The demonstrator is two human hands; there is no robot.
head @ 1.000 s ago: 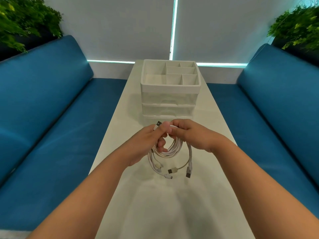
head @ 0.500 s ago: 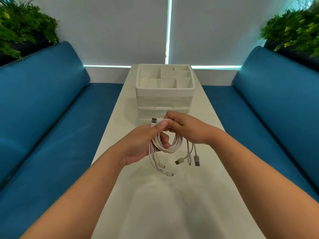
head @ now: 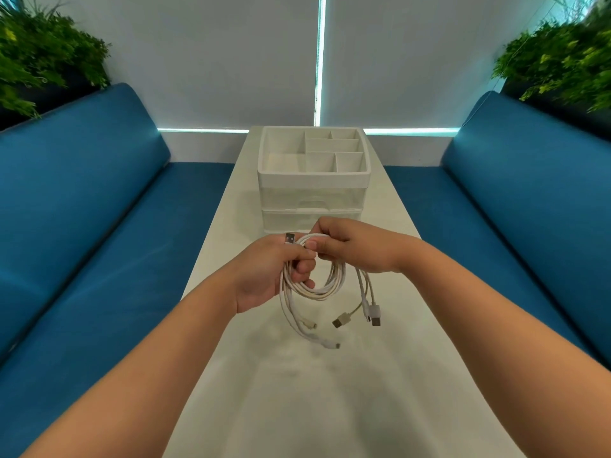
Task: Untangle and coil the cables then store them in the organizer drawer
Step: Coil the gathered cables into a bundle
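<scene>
Head view | left hand (head: 264, 276) curls round coiled white cables (head: 317, 285), palm up | right hand (head: 357, 247) pinches coil's top, knuckles up | plug ends dangle above tabletop (head: 297, 391) | organizer (head: 312, 180) beyond, drawers closed

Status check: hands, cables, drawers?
Left hand and right hand both grip the cable coil above the table. Plug ends dangle loose. Organizer drawers shut, nothing stored, path clear.
</scene>
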